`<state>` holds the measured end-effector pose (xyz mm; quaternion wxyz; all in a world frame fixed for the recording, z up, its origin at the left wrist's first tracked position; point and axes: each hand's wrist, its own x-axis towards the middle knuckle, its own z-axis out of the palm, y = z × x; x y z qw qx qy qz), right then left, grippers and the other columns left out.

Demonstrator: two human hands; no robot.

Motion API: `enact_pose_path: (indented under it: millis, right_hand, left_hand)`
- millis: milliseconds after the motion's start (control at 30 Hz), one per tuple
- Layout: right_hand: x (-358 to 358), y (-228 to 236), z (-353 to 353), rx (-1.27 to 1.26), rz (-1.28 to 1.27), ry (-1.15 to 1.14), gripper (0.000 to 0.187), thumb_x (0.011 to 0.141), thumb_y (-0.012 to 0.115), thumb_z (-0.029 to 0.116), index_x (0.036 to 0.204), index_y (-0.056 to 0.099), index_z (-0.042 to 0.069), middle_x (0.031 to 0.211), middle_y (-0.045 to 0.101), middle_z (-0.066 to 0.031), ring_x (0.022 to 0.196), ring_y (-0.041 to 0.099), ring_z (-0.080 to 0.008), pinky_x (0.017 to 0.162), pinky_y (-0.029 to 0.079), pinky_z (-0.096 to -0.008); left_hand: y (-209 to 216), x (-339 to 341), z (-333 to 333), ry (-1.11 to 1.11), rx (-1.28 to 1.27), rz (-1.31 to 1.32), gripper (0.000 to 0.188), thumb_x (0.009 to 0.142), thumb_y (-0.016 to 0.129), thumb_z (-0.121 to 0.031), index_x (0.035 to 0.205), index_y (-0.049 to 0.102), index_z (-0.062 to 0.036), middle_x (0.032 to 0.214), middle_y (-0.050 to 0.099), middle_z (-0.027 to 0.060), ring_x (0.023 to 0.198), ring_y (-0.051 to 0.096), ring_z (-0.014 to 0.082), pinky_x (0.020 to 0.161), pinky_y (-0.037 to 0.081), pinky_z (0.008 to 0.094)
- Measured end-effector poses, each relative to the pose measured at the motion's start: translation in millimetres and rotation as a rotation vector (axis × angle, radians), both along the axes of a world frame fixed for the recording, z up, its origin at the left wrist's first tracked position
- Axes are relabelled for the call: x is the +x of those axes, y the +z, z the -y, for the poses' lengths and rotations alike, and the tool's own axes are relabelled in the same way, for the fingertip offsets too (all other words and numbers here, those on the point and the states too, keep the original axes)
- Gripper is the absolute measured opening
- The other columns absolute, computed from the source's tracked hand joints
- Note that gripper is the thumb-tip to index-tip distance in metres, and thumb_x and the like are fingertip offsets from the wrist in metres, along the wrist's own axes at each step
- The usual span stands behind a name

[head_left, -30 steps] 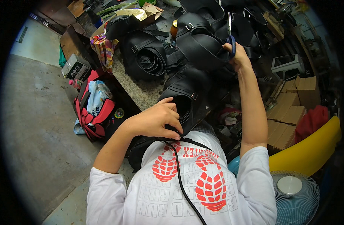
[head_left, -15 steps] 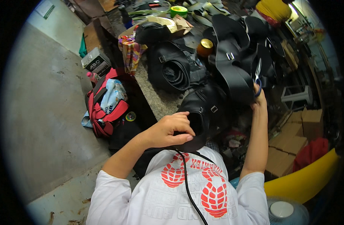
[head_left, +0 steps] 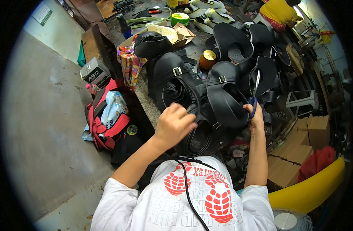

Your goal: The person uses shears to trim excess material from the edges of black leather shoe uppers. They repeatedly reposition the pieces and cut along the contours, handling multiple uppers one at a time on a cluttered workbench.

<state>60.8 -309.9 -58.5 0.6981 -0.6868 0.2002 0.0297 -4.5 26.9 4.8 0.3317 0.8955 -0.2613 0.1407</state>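
My right hand (head_left: 255, 118) grips scissors (head_left: 255, 96) by their blue handles, blades pointing up and away. Its thumb lies at the edge of a black leather shoe upper (head_left: 225, 101) with a small buckle, which hangs beside the hand. My left hand (head_left: 173, 126) hovers above the nearer pile, fingers loosely curled and thumb apart, slightly blurred; its fingertips are partly hidden. Below and right of it lie nested black uppers (head_left: 198, 143). Another buckled stack of black uppers (head_left: 169, 67) stands just beyond, rolled pieces inside it.
More black uppers (head_left: 231, 38) cover the worktable's right side, near an amber jar (head_left: 207, 59). Behind are a green tape roll (head_left: 180, 18), a dark bottle (head_left: 124, 26) and pale strips (head_left: 213, 15). A red bag (head_left: 107, 127) sits left; cartons (head_left: 290, 144) right. Another person in yellow (head_left: 278, 14) is far right.
My left hand has lifted off the near upper and moved up and away. My right hand has shifted slightly left and nearer with the scissors, and the buckled upper beside it has turned.
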Motion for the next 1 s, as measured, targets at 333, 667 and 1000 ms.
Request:
enact_pose_path:
  millis: [333, 667, 1000]
  right_hand:
    - [-21.4, 0.4, -36.6, -0.175, -0.068, 0.130, 0.029, 0.077, 0.078, 0.007, 0.092, 0.052, 0.005, 0.068, 0.051, 0.0050, 0.058, 0.044, -0.0029, 0.052, 0.035, -0.0194]
    - [-35.9, 17.3, -54.2, 0.001, -0.017, 0.088, 0.026, 0.085, 0.074, 0.008, 0.094, 0.051, 0.003, 0.074, 0.062, -0.0019, 0.061, 0.056, -0.0057, 0.054, 0.044, -0.0186]
    - [-64.3, 22.4, -25.9, 0.221, 0.035, 0.135, 0.023, 0.096, 0.060, 0.025, 0.097, 0.050, 0.005, 0.072, 0.063, -0.0099, 0.062, 0.060, -0.0133, 0.057, 0.048, -0.0240]
  left_hand:
    - [-75.2, 41.7, 5.6, 0.098, -0.002, -0.139, 0.061, 0.067, 0.085, -0.022, 0.116, 0.053, -0.0044, 0.135, 0.049, 0.0180, 0.132, 0.042, 0.0372, 0.111, 0.031, 0.0496]
    - [-9.8, 29.7, 97.5, -0.365, 0.031, -0.016, 0.037, 0.064, 0.081, -0.029, 0.079, 0.058, -0.0052, 0.082, 0.053, 0.0084, 0.081, 0.057, 0.0257, 0.070, 0.044, 0.0369]
    - [8.9, 48.1, 45.5, 0.094, -1.292, -0.615, 0.008, 0.094, 0.061, -0.008, 0.102, 0.059, -0.0056, 0.101, 0.064, 0.0026, 0.090, 0.059, 0.0072, 0.085, 0.048, 0.0244]
